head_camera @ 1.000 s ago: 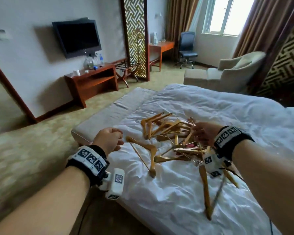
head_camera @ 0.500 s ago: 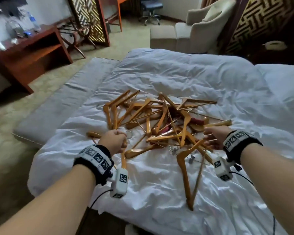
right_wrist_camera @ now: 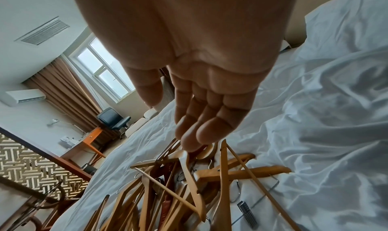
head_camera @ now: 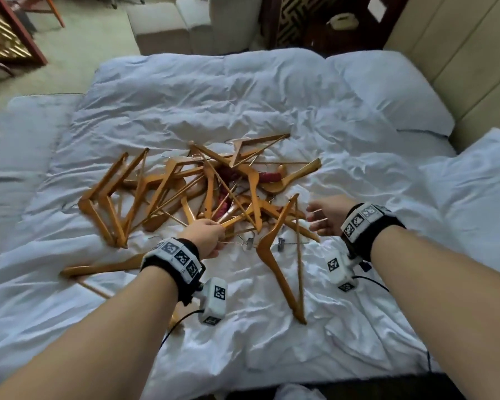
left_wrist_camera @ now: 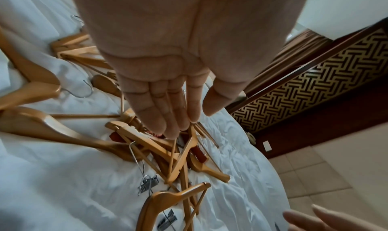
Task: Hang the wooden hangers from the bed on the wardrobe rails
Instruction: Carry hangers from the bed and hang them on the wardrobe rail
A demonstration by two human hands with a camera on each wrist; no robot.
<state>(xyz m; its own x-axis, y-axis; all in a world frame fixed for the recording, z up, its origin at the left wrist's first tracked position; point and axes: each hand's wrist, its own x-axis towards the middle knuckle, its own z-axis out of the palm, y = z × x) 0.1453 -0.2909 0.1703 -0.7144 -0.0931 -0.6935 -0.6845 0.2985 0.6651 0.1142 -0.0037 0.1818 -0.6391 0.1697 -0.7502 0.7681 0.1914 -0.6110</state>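
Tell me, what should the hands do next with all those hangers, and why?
Probably close the left hand round the wooden bar at its fingertips and lift that one hanger clear. Both hands are open and hold nothing. The pile of hangers lies tangled on the bed, bars and hooks crossing, so one at a time seems safest. The right hand hovers at the pile's edge, ready to steady it.

No words, brands or numbers can be read anywhere. The wristbands (head_camera: 364,219) and their small white cameras (head_camera: 215,298) bear only black-and-white square code markers.
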